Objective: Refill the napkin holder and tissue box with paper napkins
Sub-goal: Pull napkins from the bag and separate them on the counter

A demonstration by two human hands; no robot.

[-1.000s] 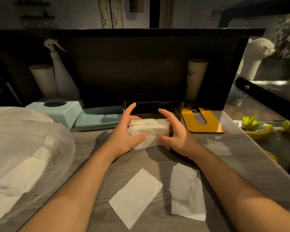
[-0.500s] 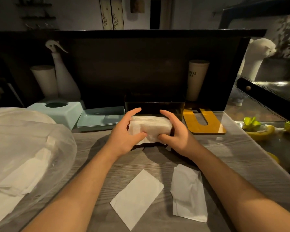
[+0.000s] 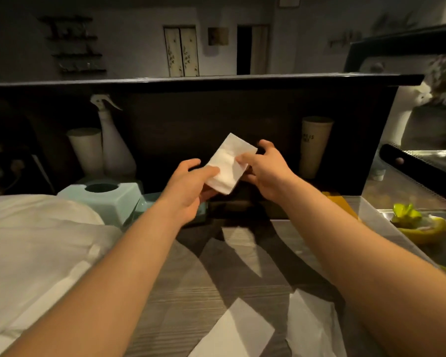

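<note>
Both hands are raised in the middle of the frame, holding a white napkin stack (image 3: 228, 164) between them, tilted with one corner pointing up toward the dark back panel (image 3: 216, 119). The left hand (image 3: 188, 186) grips the stack's lower left end, thumb laid across the top face and fingers curled beneath. The right hand (image 3: 265, 171) pinches the right edge, thumb on the front and fingers curled behind. The stack is in the air, above the counter (image 3: 242, 266), touching nothing but the hands.

Left of centre, a pale green tissue box (image 3: 106, 197) sits on the counter with its round opening facing up, and a matching green lid (image 3: 150, 204) lies just beside it, partly hidden by the left wrist. A big plastic bag (image 3: 36, 248) with white paper inside fills the lower left. Two loose napkins (image 3: 237, 331) lie flat at the bottom centre, between the forearms.

Behind the tissue box stand a white spray bottle (image 3: 113, 150) and a paper roll (image 3: 84, 148). A tall cup (image 3: 314, 145) stands to the right of centre against the panel. A yellow piece (image 3: 340, 202) peeks out past the right forearm. I cannot make out the napkin holder in the dark patch under the hands.
</note>
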